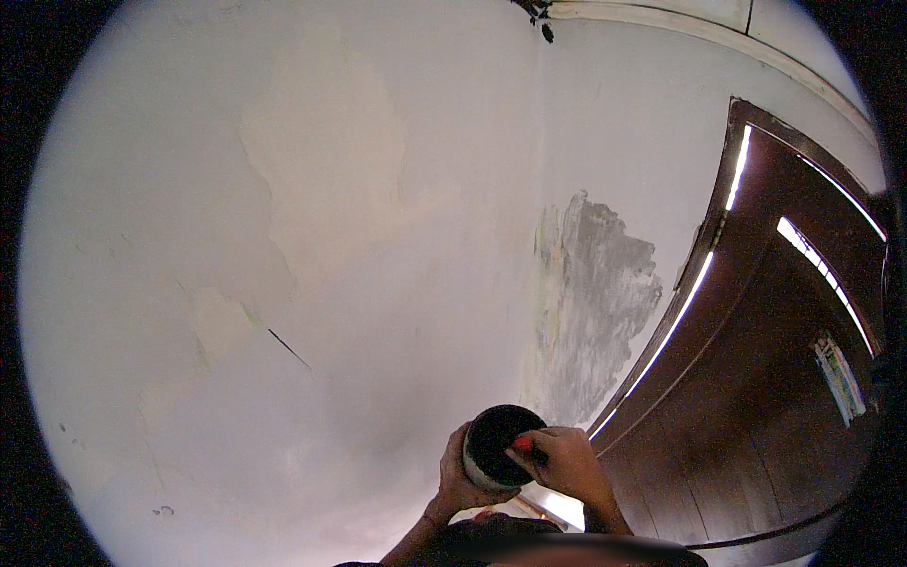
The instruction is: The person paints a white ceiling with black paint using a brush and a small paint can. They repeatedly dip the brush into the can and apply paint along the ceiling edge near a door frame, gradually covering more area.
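Observation:
A round, dark bucket point(493, 442) with a pale outer side is held up near the lower middle of the view. My left hand point(455, 480) wraps around its left side and underside. Over the bucket's right rim, my right hand point(569, 461) is closed around a tool with a red handle point(522, 442). The tool's working end is lost in the dark inside of the bucket, so its kind does not show. What the bucket contains is too dark to make out.
A whitish wall point(378, 283) with peeled, cream-coloured areas spreads ahead and left. Near the corner is a rough grey patch point(605, 302). A dark brown door point(746, 387) stands at the right, light showing through its gaps. A pale pipe or moulding point(661, 24) runs along the top.

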The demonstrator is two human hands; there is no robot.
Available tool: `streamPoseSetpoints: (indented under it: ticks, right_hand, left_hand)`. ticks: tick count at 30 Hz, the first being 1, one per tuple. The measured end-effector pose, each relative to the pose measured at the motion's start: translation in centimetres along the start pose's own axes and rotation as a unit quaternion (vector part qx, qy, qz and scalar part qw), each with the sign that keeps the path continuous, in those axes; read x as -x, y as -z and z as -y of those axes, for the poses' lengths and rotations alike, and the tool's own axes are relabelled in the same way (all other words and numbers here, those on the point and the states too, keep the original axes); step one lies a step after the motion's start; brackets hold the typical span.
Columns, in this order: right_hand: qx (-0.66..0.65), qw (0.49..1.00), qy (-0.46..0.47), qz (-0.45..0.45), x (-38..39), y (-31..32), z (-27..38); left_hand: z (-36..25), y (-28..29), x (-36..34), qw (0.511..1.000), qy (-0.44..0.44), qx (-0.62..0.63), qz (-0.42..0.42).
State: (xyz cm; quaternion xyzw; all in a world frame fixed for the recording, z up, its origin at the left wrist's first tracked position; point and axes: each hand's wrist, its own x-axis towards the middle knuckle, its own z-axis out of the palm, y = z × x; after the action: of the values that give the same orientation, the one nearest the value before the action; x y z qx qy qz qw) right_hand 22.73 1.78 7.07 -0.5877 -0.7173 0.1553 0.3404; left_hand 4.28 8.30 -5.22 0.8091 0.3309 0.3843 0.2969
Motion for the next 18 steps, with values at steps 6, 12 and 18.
streamPoseSetpoints:
  ticks: [6,12,18]
  right_hand:
    - [0.027,0.993,-0.005,-0.112,-0.7,0.0,0.1]
    - [0.033,0.986,-0.007,-0.163,-1.2,0.8,0.1]
    - [0.094,0.991,-0.033,-0.088,-1.8,1.2,0.3]
  left_hand:
    - [-0.3,-0.1,-1.1,0.998,0.035,0.046,-0.037]
    - [-1.6,0.4,-1.6,0.99,-0.003,0.103,-0.099]
    - [-2.3,0.2,-2.4,0.989,-0.045,0.078,-0.119]
